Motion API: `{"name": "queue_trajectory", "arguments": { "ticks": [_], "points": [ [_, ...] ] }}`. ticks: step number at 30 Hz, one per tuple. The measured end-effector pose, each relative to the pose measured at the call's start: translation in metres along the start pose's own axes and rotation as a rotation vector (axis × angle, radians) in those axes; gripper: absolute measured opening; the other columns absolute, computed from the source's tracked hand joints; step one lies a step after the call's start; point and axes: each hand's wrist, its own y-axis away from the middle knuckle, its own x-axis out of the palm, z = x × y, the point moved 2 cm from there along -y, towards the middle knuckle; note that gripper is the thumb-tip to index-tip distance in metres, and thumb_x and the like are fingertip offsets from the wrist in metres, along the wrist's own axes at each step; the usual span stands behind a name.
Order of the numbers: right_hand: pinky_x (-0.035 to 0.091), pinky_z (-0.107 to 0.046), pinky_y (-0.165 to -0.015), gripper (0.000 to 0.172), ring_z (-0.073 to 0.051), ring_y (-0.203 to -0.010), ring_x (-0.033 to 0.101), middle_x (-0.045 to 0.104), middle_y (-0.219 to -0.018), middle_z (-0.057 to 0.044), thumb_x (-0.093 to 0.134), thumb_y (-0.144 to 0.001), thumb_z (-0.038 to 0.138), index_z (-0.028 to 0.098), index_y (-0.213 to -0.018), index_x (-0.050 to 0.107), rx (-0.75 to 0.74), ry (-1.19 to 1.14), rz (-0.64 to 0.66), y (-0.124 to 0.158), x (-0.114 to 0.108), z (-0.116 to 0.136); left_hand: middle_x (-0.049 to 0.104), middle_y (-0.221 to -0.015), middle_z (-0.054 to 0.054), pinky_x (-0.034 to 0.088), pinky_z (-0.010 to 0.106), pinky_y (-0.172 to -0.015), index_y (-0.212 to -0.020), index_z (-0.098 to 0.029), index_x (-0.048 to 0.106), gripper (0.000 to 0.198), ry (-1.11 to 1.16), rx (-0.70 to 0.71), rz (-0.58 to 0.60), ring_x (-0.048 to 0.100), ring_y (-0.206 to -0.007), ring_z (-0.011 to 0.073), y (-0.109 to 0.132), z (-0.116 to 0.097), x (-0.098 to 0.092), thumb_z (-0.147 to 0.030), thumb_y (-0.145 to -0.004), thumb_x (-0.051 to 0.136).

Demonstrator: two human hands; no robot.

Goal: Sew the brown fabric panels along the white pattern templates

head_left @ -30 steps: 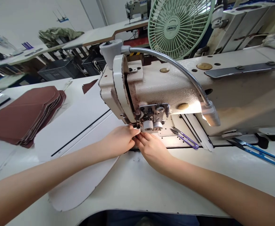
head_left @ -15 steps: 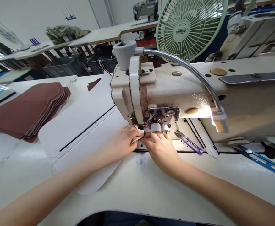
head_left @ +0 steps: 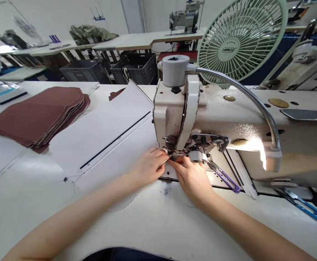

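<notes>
My left hand (head_left: pixel 150 166) is closed, thumb and fingers pinching the near edge of a white sheet-like panel (head_left: pixel 115 127) just left of the needle area. The panel lies flat on the table and bears a black strip (head_left: pixel 115 140). Close beside it, my right hand (head_left: pixel 194 178) is closed at the front of the sewing machine (head_left: pixel 167 108), its thumb and index finger almost meeting the left fingertips. Machine parts cover some of its other fingertips, and what it pinches is hidden. Purple thread snips (head_left: pixel 226 177) lie just right of that hand.
Stacked brown panels (head_left: pixel 38 114) lie at the left. Blue snips (head_left: pixel 307 208) rest at the right edge. A lit lamp (head_left: pixel 272 156) on a bendy neck hangs over the machine bed. Behind stand a green fan (head_left: pixel 230 47) and grey crates (head_left: pixel 136 69).
The camera view has tilted and turned, so the machine appears farther right and lower. Both hands stay close together at the needle area, the right fingers slightly shifted.
</notes>
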Motion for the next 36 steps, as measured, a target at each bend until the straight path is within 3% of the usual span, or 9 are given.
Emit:
{"name": "queue_trajectory", "arguments": {
  "ticks": [10, 18, 28, 32, 36],
  "points": [
    [0.033, -0.029, -0.062, 0.032, -0.019, -0.081, 0.057, 0.067, -0.092, -0.007, 0.045, -0.091, 0.018, 0.025, -0.111, 0.069, -0.059, -0.106, -0.077, 0.002, -0.001, -0.003, 0.062, -0.090, 0.005, 0.046, 0.032, -0.085, -0.086, -0.017, 0.059, 0.016, -0.041, 0.048, -0.041, 0.053, -0.095, 0.0213, -0.008, 0.007, 0.004, -0.010, -0.086, 0.045],
    [0.035, -0.029, -0.060, 0.031, -0.020, -0.081, 0.058, 0.065, -0.093, -0.007, 0.042, -0.092, 0.016, 0.023, -0.106, 0.069, -0.100, -0.130, -0.090, 0.000, -0.005, 0.000, 0.064, -0.089, 0.005, 0.046, 0.032, -0.082, -0.082, -0.015, 0.060, 0.016, -0.084, 0.055, -0.033, 0.054, -0.093, 0.0215, -0.007, 0.007, 0.002, -0.008, -0.085, 0.046],
    [0.042, -0.031, -0.064, 0.032, -0.019, -0.075, 0.058, 0.062, -0.089, -0.008, 0.037, -0.094, 0.019, 0.021, -0.103, 0.068, -0.177, -0.141, -0.183, 0.001, 0.001, -0.003, 0.065, -0.091, 0.005, 0.047, 0.030, -0.082, -0.083, -0.015, 0.062, 0.012, -0.086, 0.146, -0.146, 0.056, -0.090, 0.0197, 0.000, 0.012, 0.012, -0.010, -0.084, 0.051],
    [0.043, -0.031, -0.064, 0.031, -0.018, -0.074, 0.058, 0.061, -0.088, -0.008, 0.037, -0.095, 0.018, 0.019, -0.103, 0.067, -0.200, -0.180, -0.189, 0.000, 0.003, -0.003, 0.067, -0.102, 0.004, 0.044, 0.032, -0.087, -0.089, -0.017, 0.064, 0.015, -0.150, 0.158, -0.248, 0.057, -0.098, 0.0192, 0.003, 0.014, 0.009, -0.020, -0.088, 0.049],
    [0.043, -0.033, -0.067, 0.030, -0.019, -0.077, 0.059, 0.061, -0.088, -0.007, 0.037, -0.095, 0.018, 0.019, -0.102, 0.067, -0.219, -0.185, -0.209, -0.001, 0.003, -0.003, 0.053, -0.134, 0.006, 0.030, 0.045, -0.105, -0.116, -0.021, 0.060, 0.030, -0.299, -0.030, -0.424, 0.038, -0.130, 0.0294, 0.004, 0.026, -0.002, -0.032, -0.089, 0.049]
  ]
}}
